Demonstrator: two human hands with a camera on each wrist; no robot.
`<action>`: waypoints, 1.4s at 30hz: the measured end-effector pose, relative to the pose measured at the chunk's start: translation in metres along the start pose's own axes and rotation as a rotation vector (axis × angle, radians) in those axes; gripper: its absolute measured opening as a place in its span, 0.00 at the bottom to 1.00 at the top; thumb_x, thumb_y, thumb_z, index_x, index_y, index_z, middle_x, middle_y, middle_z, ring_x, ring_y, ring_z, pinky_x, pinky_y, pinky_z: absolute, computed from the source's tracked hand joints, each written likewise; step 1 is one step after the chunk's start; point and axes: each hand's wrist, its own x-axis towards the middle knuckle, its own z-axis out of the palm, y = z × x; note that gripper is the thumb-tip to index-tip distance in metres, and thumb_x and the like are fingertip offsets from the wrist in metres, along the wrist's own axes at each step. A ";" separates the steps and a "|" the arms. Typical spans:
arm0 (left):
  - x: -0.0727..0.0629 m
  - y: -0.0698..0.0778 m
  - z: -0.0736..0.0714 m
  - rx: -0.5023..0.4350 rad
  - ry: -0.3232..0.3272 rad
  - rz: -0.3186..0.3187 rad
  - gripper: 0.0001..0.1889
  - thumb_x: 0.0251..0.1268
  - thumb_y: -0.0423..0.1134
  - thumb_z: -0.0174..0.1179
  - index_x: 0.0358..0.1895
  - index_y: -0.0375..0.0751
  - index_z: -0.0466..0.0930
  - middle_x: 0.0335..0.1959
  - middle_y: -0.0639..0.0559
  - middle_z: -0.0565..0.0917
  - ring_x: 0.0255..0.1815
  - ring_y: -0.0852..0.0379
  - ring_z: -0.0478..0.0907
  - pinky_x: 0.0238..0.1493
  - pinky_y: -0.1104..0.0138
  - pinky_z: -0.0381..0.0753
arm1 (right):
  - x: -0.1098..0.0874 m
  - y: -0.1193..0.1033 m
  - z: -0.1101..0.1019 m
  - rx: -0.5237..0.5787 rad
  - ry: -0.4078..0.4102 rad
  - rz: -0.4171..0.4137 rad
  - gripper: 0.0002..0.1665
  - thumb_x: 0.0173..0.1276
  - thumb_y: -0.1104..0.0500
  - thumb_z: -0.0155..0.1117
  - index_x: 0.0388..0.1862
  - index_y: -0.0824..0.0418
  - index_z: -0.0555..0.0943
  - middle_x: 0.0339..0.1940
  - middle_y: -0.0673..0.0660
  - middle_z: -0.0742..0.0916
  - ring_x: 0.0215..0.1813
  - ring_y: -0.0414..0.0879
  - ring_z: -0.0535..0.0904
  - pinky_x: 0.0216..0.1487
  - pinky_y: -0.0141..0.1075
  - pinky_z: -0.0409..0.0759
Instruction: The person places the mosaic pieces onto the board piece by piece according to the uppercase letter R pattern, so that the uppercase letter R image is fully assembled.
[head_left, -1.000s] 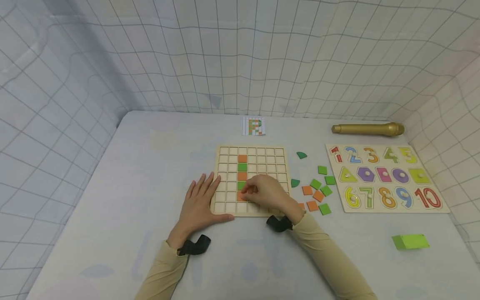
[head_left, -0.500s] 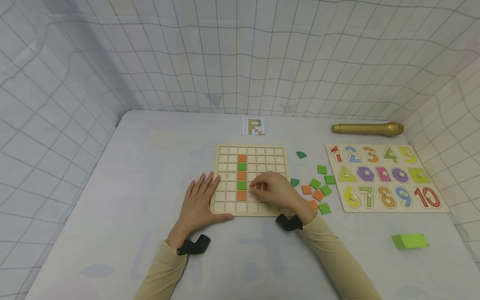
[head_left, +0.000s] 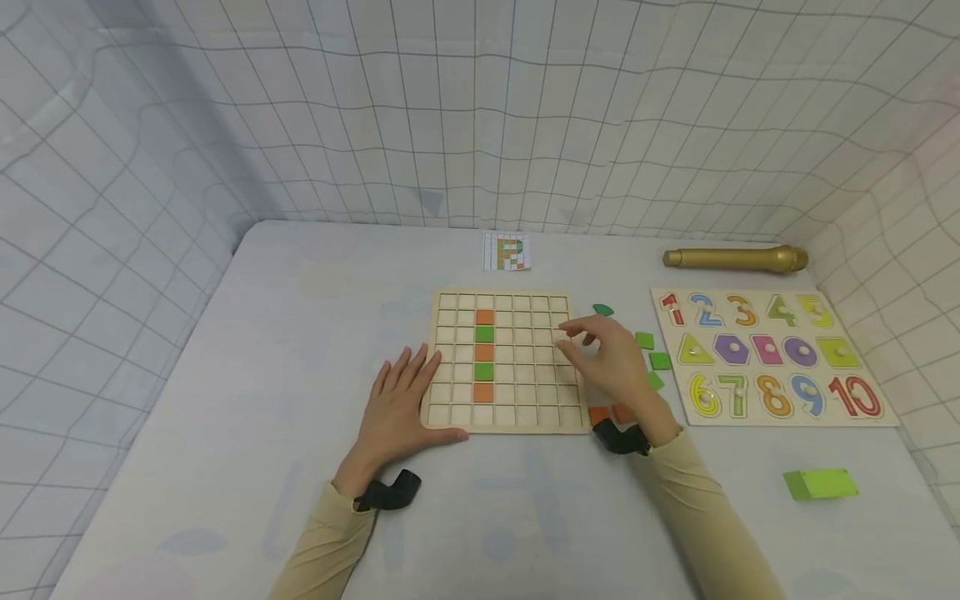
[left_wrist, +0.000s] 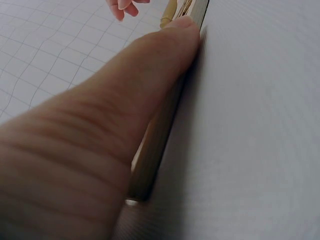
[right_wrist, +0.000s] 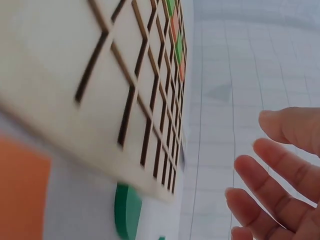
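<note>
A wooden grid board (head_left: 525,392) lies on the table with a column of square tiles set in it, orange (head_left: 485,317) and green (head_left: 485,334) by turns. My left hand (head_left: 397,412) rests along its left edge, fingers spread, thumb against the front edge. Over the right edge of the board hovers my right hand (head_left: 611,358), thumb and fingers apart and nothing between them, as the right wrist view also shows. Beneath and beside it lie loose tiles, including an orange tile (right_wrist: 22,190) and a dark green quarter-circle piece (right_wrist: 129,212); the hand hides some of them.
Behind the board lies a small pattern card (head_left: 507,252). To the right are a number-and-shape puzzle board (head_left: 712,325), a gold microphone (head_left: 735,258) and a lime green block (head_left: 821,483). Cloth with a line grid hangs around the table.
My right hand has drawn back from the lowest orange tile, moving right across the board, and its fingers have spread apart. That tile stays in its cell. The left hand keeps its place.
</note>
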 end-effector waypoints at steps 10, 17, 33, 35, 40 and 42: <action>0.000 0.001 -0.002 -0.006 -0.020 -0.014 0.61 0.37 0.71 0.66 0.75 0.42 0.52 0.75 0.44 0.52 0.75 0.44 0.42 0.70 0.50 0.37 | -0.012 0.026 -0.028 -0.070 0.134 0.128 0.16 0.63 0.56 0.67 0.47 0.64 0.82 0.40 0.58 0.85 0.36 0.51 0.76 0.29 0.40 0.70; 0.000 0.001 -0.002 0.005 -0.041 -0.026 0.61 0.39 0.72 0.64 0.76 0.44 0.50 0.76 0.46 0.50 0.75 0.46 0.40 0.71 0.52 0.34 | -0.022 0.039 -0.038 -0.133 0.076 0.241 0.17 0.62 0.55 0.67 0.46 0.65 0.83 0.39 0.60 0.85 0.35 0.52 0.77 0.26 0.39 0.71; 0.000 0.000 0.000 0.014 -0.034 -0.021 0.61 0.39 0.72 0.64 0.75 0.43 0.51 0.76 0.46 0.50 0.75 0.46 0.40 0.71 0.51 0.35 | -0.039 0.052 -0.049 -0.217 -0.186 0.346 0.19 0.58 0.52 0.71 0.42 0.66 0.84 0.32 0.58 0.83 0.31 0.49 0.73 0.28 0.38 0.70; 0.000 -0.001 0.000 0.015 -0.033 -0.020 0.61 0.39 0.72 0.64 0.75 0.43 0.51 0.76 0.46 0.50 0.75 0.46 0.40 0.71 0.51 0.35 | -0.040 0.052 -0.050 -0.221 -0.208 0.355 0.19 0.58 0.52 0.71 0.42 0.66 0.84 0.34 0.58 0.83 0.33 0.50 0.74 0.30 0.40 0.72; 0.000 -0.001 0.000 0.017 -0.033 -0.018 0.61 0.39 0.72 0.64 0.76 0.44 0.50 0.76 0.46 0.50 0.75 0.46 0.40 0.71 0.52 0.35 | -0.040 0.052 -0.051 -0.216 -0.237 0.370 0.19 0.59 0.53 0.71 0.43 0.66 0.84 0.38 0.60 0.84 0.37 0.52 0.76 0.34 0.44 0.75; 0.001 -0.001 0.000 0.013 -0.033 -0.016 0.61 0.39 0.72 0.64 0.76 0.44 0.50 0.76 0.46 0.50 0.75 0.46 0.40 0.71 0.52 0.35 | -0.040 0.052 -0.050 -0.212 -0.244 0.374 0.19 0.60 0.53 0.70 0.43 0.66 0.84 0.39 0.61 0.84 0.38 0.53 0.76 0.35 0.45 0.75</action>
